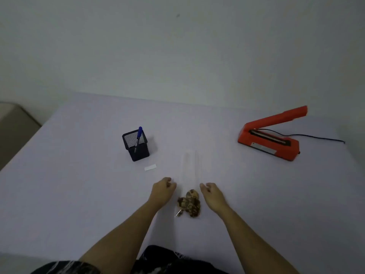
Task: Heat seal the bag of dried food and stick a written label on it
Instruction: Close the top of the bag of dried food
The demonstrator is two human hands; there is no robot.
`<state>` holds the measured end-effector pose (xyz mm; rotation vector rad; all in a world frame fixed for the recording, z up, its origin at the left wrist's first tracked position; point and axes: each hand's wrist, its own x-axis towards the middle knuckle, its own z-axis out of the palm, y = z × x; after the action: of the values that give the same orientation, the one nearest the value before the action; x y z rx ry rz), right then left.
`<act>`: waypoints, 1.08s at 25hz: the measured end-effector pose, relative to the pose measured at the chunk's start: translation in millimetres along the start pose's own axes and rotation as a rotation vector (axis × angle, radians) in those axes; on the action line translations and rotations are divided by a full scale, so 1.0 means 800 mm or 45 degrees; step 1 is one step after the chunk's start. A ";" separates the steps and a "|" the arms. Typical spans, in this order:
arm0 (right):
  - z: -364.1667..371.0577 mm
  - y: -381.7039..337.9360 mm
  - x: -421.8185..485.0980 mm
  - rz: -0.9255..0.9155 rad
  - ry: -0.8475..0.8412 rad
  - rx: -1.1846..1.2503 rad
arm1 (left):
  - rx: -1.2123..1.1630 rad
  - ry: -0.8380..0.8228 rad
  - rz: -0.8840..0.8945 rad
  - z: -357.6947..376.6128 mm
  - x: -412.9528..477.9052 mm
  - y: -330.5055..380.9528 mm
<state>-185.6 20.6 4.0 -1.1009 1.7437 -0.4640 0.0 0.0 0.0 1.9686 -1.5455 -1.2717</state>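
A wide bench covered in pale lilac cloth (79, 194) fills the lower part of the view and carries everything else. The landmark is the clear plastic bag (190, 175), a long narrow pouch lying flat near the middle of the bench, its open end pointing away from the person and a clump of brown dried food (190, 203) gathered at its near end.

Far to the right of the bag and farther back sits an orange-red heat sealer (270, 139), its arm raised, a black cord (320, 137) trailing off to the right. To the left of the bag and slightly behind it stands a black mesh pen holder (136, 146) with a blue-capped pen (138, 138) leaning inside. Between that holder and the bag, closer to the holder, lies a small white paper label (150, 167).

The left hand (163, 191) hovers just beside the bag's left edge, its fingers loosely curled and apart, gripping nothing. The right hand (212, 194) hangs just beside the bag's right edge, its fingers likewise loosely curled and empty. Whether either hand touches the bag's edge I cannot tell.
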 end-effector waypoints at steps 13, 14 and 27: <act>0.010 0.014 0.048 0.051 -0.034 0.377 | -0.382 -0.170 -0.106 0.023 0.036 -0.003; 0.009 0.016 0.047 0.032 -0.035 0.413 | -0.405 -0.201 -0.082 0.020 0.035 -0.004; -0.006 0.025 0.043 -0.056 -0.227 0.461 | -0.343 -0.307 0.083 0.021 0.029 -0.001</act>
<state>-202.5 0.7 -26.5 -0.8926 1.4144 -0.6591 -12.6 -16.4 -19.5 1.6344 -1.4388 -1.6427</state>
